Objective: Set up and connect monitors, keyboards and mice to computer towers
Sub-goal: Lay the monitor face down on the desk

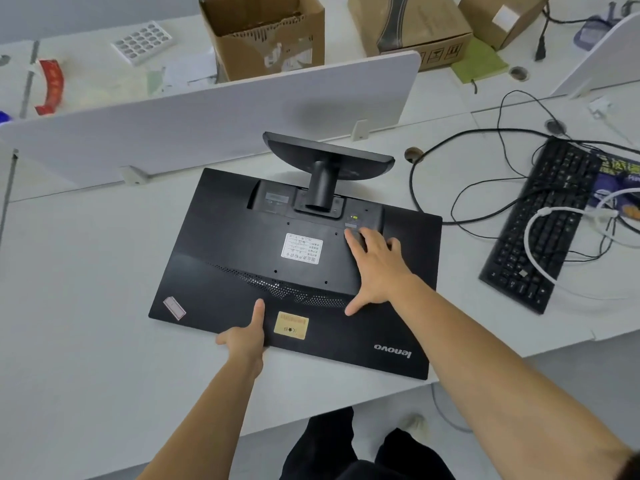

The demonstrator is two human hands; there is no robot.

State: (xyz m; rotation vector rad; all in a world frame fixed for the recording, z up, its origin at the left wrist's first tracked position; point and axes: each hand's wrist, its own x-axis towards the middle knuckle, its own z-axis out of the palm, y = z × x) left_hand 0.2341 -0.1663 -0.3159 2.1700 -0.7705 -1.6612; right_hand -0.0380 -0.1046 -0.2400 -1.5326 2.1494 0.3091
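The left hand (244,336) grips the near edge of the monitor (242,244), thumb on top, fingers hidden below. The right hand (377,268) lies spread flat on its back, fingertips at the port recess. The one monitor lies face down on the desk (86,289), its stand (323,181) pointing up. Its back reads "lenovo" (393,350) and carries three stickers: yellow (291,324), white (302,248) and red-edged (174,308); their print is too small to read. To the right lies one keyboard (543,220) among black cables (412,181), with one white cable (525,239) across it. Beyond the divider (207,126) stand three boxes: an open one (277,53) holding corrugated card, a second (433,26) holding something dark, and a third (498,15) whose contents are hidden.
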